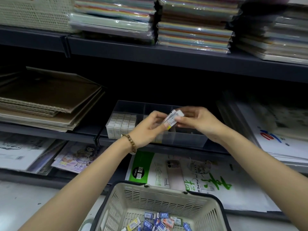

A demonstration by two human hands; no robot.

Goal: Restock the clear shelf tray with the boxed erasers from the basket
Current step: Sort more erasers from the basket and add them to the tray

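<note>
A clear divided shelf tray (188,139) sits on the middle shelf. Its left compartment is packed with upright white eraser boxes (121,125). Above the tray's middle, my left hand (150,125) and my right hand (198,120) together pinch a small stack of boxed erasers (173,118), tilted, with a yellow edge at its lower end. A beige plastic basket (166,195) stands below, near me, with several loose boxed erasers (158,221) in blue, white, yellow and orange on its bottom.
Flattened cardboard (48,100) lies left of the tray. Sketch paper packs (191,172) and drawing pads fill the shelf below. Stacks of coloured paper (193,30) sit on the top shelf. The dark shelf edge (166,54) overhangs the tray.
</note>
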